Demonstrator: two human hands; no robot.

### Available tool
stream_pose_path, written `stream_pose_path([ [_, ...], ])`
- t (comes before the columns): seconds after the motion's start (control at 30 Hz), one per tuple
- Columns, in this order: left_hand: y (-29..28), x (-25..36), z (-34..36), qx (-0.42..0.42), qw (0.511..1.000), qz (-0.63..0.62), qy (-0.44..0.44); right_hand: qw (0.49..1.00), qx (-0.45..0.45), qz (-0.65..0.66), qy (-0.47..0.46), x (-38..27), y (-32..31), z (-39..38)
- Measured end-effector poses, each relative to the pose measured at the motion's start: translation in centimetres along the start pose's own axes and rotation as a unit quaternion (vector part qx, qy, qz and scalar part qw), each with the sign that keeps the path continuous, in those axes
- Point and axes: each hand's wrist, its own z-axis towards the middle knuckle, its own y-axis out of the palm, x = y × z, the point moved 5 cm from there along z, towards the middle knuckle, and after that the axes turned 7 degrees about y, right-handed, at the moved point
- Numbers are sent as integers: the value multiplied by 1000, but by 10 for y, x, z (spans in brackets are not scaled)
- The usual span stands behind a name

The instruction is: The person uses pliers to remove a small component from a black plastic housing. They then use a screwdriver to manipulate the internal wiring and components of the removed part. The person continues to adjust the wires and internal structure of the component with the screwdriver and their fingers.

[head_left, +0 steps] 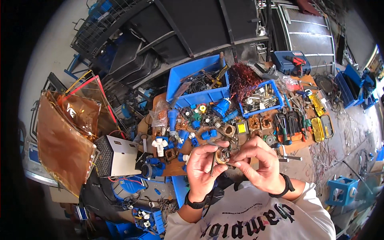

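Observation:
In front of my chest, above the bench's near edge, my left hand (203, 164) is closed round a small round metal part (222, 156) with a brass-coloured rim and a dark, ringed centre. Thin dark strips stick out beside its fingers. Meeting it from the other side, my right hand (258, 162) has thumb and fingertips drawn together at the part's edge. Whether those fingertips also pinch a small piece cannot be made out. Just beyond the hands lie blue plastic fittings (209, 134), a square rusty metal piece (229, 130) and a yellow-faced square block (241, 128).
The wooden bench (176, 167) carries a large blue bin (200, 98) of tools, a blue tray (262, 106) of metal pieces and a tangle of reddish wire (244, 80). Rightward are a red drill (298, 64), screwdrivers and a yellow bit case (317, 129). A white-fronted box (122, 156) stands left.

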Motion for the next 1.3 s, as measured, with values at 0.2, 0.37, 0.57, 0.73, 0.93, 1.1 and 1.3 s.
stream_pose_path([
  [0.2, 7, 12, 3, -21, 999, 32, 39, 996, -10, -67, -65, -13, 0, 2],
  [0.37, 15, 12, 4, 16, 998, 55, 15, 996, 4, -71, -50, -16, -5, 2],
  [0.57, 24, 13, 5, -37, 997, 34, 54, 988, 30, -99, -117, -20, -13, -1],
  [0.73, 28, 13, 5, -23, 997, 45, 52, 983, 41, -113, -139, -20, -17, -3],
  [0.93, 34, 13, 1, 0, 996, 73, 48, 983, 41, -105, -141, -21, -20, -5],
  [1.1, 37, 14, 0, -7, 995, 89, 52, 983, 30, -115, -141, -23, -22, -6],
  [1.3, 38, 16, 1, -36, 993, 69, 85, 981, 33, -117, -153, -23, -23, -7],
])
